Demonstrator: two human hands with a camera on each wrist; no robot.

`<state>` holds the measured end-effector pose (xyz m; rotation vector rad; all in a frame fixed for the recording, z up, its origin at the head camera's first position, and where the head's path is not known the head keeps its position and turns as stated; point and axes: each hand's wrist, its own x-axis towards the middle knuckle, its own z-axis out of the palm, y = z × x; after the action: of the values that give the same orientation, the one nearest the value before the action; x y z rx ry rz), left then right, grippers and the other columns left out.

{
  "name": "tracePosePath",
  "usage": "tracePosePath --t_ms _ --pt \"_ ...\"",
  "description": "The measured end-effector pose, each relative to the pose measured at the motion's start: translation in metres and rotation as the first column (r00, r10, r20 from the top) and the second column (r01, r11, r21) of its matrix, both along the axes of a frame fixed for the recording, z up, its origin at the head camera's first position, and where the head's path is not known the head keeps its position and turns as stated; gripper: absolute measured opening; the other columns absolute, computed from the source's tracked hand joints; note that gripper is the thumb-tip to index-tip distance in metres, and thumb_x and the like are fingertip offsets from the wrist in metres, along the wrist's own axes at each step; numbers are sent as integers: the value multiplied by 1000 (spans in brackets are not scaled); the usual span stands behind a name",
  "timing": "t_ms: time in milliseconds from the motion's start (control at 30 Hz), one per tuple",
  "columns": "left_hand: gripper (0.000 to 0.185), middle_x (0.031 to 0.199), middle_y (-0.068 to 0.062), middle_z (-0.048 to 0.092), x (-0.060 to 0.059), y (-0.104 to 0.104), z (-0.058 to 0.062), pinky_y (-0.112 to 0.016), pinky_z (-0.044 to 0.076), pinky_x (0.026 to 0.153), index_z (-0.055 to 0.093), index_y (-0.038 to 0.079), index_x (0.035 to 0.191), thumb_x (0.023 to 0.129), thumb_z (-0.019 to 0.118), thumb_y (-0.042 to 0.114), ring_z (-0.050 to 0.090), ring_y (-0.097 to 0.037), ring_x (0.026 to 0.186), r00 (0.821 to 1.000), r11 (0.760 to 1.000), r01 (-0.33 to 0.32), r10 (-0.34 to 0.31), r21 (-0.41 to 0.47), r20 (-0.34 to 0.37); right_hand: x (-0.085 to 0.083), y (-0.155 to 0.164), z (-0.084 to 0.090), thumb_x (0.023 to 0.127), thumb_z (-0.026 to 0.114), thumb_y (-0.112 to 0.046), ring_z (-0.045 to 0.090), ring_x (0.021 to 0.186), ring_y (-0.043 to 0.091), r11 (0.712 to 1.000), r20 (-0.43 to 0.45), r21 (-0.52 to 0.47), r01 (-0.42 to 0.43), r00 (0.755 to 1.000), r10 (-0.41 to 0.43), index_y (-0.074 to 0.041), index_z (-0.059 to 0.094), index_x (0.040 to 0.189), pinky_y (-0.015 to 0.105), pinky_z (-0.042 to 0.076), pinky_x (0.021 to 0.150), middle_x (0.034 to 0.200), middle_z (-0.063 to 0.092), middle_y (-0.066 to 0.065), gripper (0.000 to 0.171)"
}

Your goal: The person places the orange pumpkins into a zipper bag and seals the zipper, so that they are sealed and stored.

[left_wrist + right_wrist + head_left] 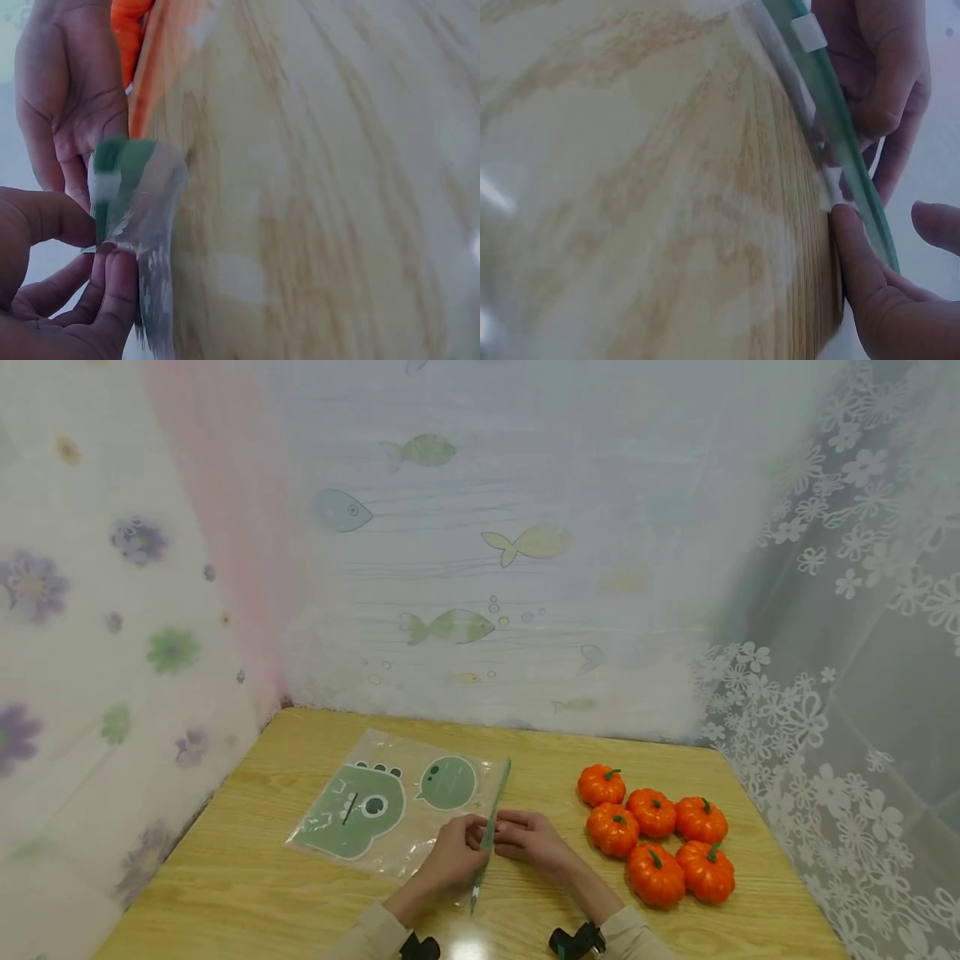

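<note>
Sheer printed curtains close off the scene on three sides: purple and green flowers to the left, pale fish (447, 626) across the back, white lace blossoms on the right. Below them a light wooden table (247, 893) carries six small orange pumpkins (655, 835) with green stems, clustered touching one another just right of the hands and apart from them. Nothing lies between the pumpkins and the hands.

At the table's middle lies a clear plastic zip bag (390, 806), flat, with a green dinosaur head and a round green speech bubble printed on it. Its green zipper strip (492, 827) runs along the bag's right edge, with a white slider (807, 30) on it, seen from the right wrist.

Both hands meet at that strip. The left hand (456, 852) pinches the bag's edge between thumb and curled fingertips, as the left wrist view shows. The right hand (534, 842) grips the strip from the other side, fingers bent round it, thumb apart underneath.
</note>
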<state>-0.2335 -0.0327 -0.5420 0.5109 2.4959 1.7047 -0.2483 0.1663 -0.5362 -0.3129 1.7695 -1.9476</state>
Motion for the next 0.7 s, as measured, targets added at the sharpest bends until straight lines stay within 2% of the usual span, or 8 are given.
tracePosePath --t_ms 200,400,700 --pt "38 95 -12 67 0 -1 1 -20 55 68 65 -11 117 79 67 -8 64 -15 81 999 997 29 -31 66 29 3 -5 1 108 50 -11 64 118 22 1000 -46 -21 21 999 -22 19 29 149 38 56 98 140 55 30 55" --pt "37 97 -13 67 2 -3 5 -22 56 72 65 -10 118 81 67 -8 67 -18 86 998 989 21 -29 144 48 8 -12 5 107 51 -9 66 116 25 997 -63 -42 70 995 -72 19 27 149 42 57 96 140 54 32 56" --pt "31 95 -14 68 3 -5 12 -19 54 71 66 -9 117 87 69 -6 65 -17 83 999 972 -4 -6 234 44 11 -21 12 104 50 -3 68 109 18 988 -81 -40 151 985 -154 16 37 146 37 60 89 130 63 24 47"
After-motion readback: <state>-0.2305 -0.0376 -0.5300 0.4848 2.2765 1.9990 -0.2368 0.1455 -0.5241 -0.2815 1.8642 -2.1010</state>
